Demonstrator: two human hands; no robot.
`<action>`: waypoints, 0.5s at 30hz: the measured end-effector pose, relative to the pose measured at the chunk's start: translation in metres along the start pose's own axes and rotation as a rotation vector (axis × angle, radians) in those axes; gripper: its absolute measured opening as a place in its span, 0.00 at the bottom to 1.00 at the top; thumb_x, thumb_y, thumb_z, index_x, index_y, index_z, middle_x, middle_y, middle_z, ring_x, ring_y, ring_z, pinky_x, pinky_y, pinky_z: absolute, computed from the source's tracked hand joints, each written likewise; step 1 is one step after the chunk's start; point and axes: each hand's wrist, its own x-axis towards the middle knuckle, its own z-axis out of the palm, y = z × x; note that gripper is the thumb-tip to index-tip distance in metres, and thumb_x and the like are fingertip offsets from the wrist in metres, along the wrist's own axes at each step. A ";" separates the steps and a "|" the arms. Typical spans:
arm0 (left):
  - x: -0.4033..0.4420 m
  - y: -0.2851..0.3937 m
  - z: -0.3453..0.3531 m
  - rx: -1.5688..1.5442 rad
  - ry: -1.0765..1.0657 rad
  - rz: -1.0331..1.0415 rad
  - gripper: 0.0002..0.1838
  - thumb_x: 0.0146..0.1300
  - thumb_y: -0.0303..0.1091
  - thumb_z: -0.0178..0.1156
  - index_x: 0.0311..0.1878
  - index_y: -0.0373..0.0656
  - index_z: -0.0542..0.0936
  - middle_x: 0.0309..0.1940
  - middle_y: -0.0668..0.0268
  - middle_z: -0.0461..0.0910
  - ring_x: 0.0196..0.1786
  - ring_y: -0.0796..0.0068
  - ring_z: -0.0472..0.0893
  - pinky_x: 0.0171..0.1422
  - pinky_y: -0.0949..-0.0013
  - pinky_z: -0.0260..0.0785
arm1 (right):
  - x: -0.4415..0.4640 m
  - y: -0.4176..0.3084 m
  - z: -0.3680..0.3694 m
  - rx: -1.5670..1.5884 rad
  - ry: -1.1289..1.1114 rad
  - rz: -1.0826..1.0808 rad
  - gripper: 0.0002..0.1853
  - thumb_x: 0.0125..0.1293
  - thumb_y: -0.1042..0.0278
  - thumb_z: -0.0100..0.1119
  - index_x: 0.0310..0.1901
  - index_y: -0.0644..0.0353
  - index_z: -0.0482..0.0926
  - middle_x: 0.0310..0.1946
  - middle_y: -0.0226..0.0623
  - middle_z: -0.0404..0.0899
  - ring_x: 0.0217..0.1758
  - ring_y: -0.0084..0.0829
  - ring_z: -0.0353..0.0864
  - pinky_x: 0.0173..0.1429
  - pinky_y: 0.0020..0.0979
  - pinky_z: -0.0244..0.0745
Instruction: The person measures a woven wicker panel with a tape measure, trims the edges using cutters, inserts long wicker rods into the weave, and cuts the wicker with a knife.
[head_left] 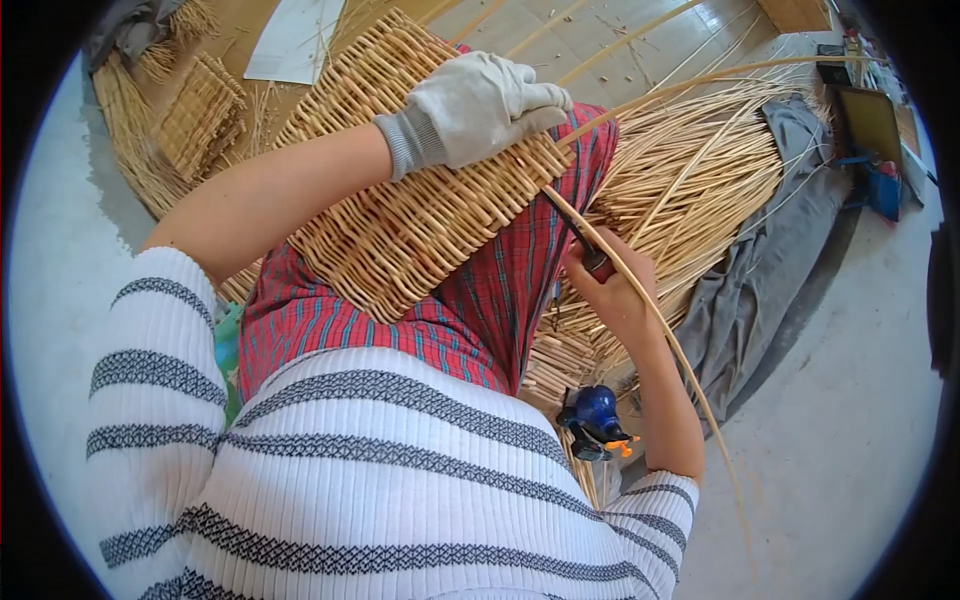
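A woven wicker panel (400, 230) lies slanted across my lap, on a red plaid cloth (480, 290). My left hand (485, 108), in a pale work glove with a grey cuff, rests on the panel's upper right part, its fingers extended toward the right edge. Bare and closed, my right hand (612, 280) grips the dark handle of a thin tool (572, 222), whose tip reaches the panel's right corner. One long willow rod (665, 325) leaves that corner, passes over my right hand and curves down to the lower right.
Long loose rods (700, 150) are heaped at the right beside a grey cloth (750, 290). A blue spray bottle (595, 410) with an orange nozzle stands below my right hand. Smaller woven pieces (200, 115) and a white sheet (290, 40) lie at the upper left.
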 end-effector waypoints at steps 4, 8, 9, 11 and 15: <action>0.001 0.003 -0.003 -0.018 -0.004 0.003 0.18 0.78 0.48 0.55 0.58 0.51 0.85 0.32 0.62 0.81 0.40 0.58 0.83 0.48 0.58 0.76 | 0.002 0.010 -0.011 -0.749 0.533 -0.493 0.10 0.63 0.61 0.72 0.37 0.56 0.81 0.23 0.33 0.80 0.22 0.37 0.80 0.28 0.38 0.73; -0.001 -0.006 -0.008 -0.115 0.020 -0.059 0.19 0.77 0.49 0.55 0.59 0.50 0.85 0.36 0.60 0.81 0.41 0.57 0.83 0.47 0.58 0.76 | -0.052 0.058 -0.035 -0.280 -0.037 0.155 0.11 0.66 0.62 0.70 0.41 0.59 0.81 0.21 0.27 0.72 0.24 0.20 0.72 0.30 0.28 0.67; 0.001 -0.005 -0.010 -0.042 -0.027 -0.063 0.19 0.78 0.48 0.55 0.60 0.50 0.85 0.38 0.60 0.81 0.42 0.57 0.83 0.48 0.58 0.76 | -0.073 0.086 -0.035 -0.359 -0.015 0.198 0.12 0.67 0.63 0.69 0.43 0.61 0.80 0.22 0.26 0.72 0.26 0.18 0.70 0.31 0.26 0.66; 0.002 -0.007 -0.011 -0.047 0.024 -0.021 0.19 0.78 0.49 0.54 0.59 0.49 0.85 0.39 0.60 0.81 0.42 0.57 0.83 0.48 0.59 0.76 | -0.090 0.077 -0.021 -0.136 0.032 0.120 0.12 0.68 0.64 0.69 0.45 0.62 0.79 0.26 0.27 0.74 0.27 0.18 0.71 0.33 0.25 0.67; -0.008 -0.014 -0.014 -0.006 0.014 0.119 0.24 0.77 0.54 0.52 0.66 0.51 0.81 0.49 0.58 0.82 0.53 0.55 0.81 0.62 0.55 0.72 | -0.091 0.025 0.020 0.200 0.014 -0.025 0.20 0.69 0.65 0.68 0.60 0.61 0.79 0.29 0.31 0.75 0.27 0.21 0.71 0.34 0.27 0.69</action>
